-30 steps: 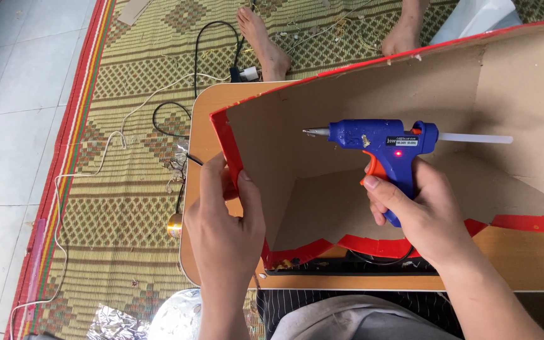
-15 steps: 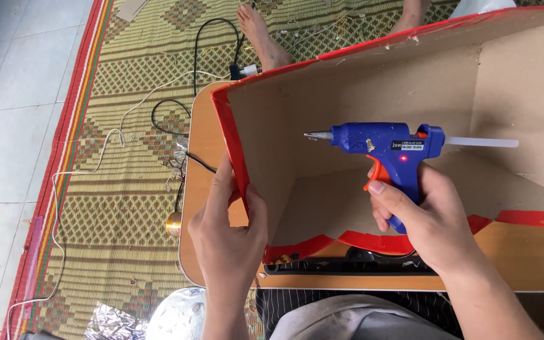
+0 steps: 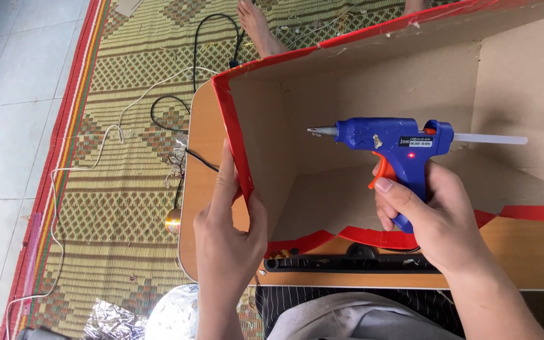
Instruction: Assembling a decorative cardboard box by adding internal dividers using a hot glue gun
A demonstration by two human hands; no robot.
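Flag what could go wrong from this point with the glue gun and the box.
The right hand holds the blue glue gun inside the cardboard box, its indicator lit, so the metal nozzle is probably hot and could burn a finger or scorch the wall if it drifts. The left hand pinches the red-edged side wall; if that grip slips, the panel may swing into the nozzle. Cords trail across the mat and might snag.

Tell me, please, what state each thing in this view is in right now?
Glue gun: held in right hand, red light on, glue stick in the back.
Cardboard box: open, red-edged, on the wooden table.
Left hand: gripping the box's side wall.
Foil: crumpled on the mat.
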